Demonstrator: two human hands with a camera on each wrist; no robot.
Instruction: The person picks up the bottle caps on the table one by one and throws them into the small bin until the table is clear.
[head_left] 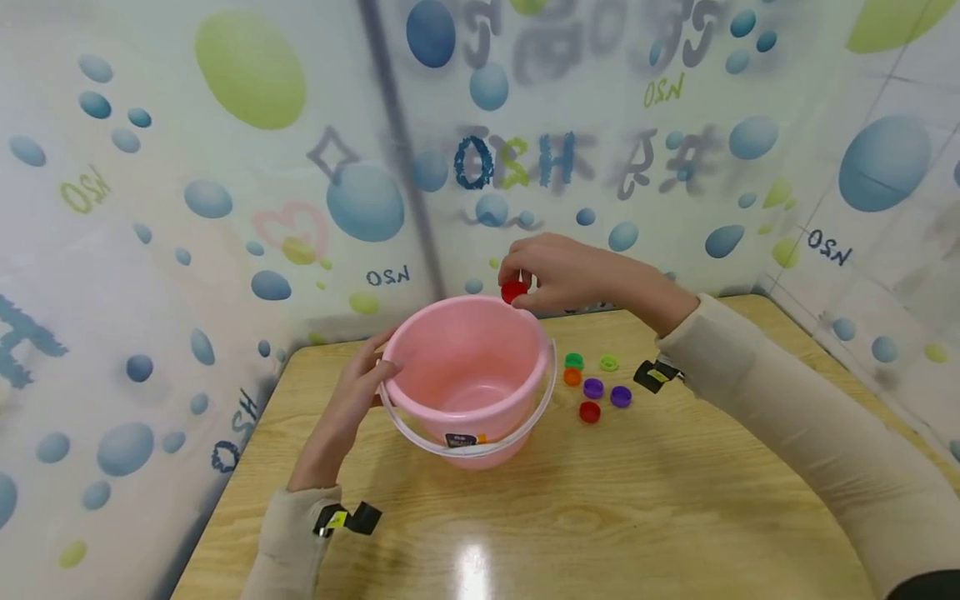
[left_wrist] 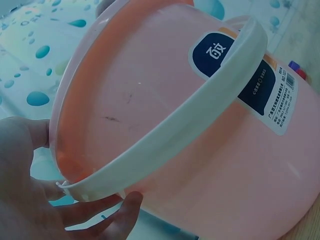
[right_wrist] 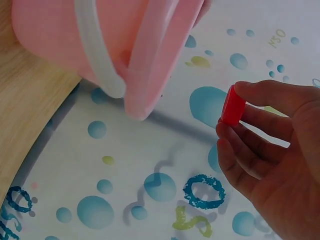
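Note:
A pink bucket (head_left: pixel 467 358) with a white handle (head_left: pixel 480 451) stands on the wooden table, its mouth facing up. My left hand (head_left: pixel 352 396) grips the bucket's left rim, thumb over the edge and fingers along the outside. In the left wrist view those fingers (left_wrist: pixel 131 205) lie near the handle's hinge, below the rim. My right hand (head_left: pixel 558 271) pinches a red bottle cap (head_left: pixel 513 291) between thumb and fingertips, just above the far right rim. The right wrist view shows this cap held on edge, apart from the bucket.
Right of the bucket several loose caps lie on the table (head_left: pixel 637 500): a green cap (head_left: pixel 573 361), an orange cap (head_left: pixel 572 377), a light green cap (head_left: pixel 609 362), two purple ones and another red cap (head_left: pixel 589 412). A patterned curtain (head_left: pixel 360 275) hangs behind the table's far edge.

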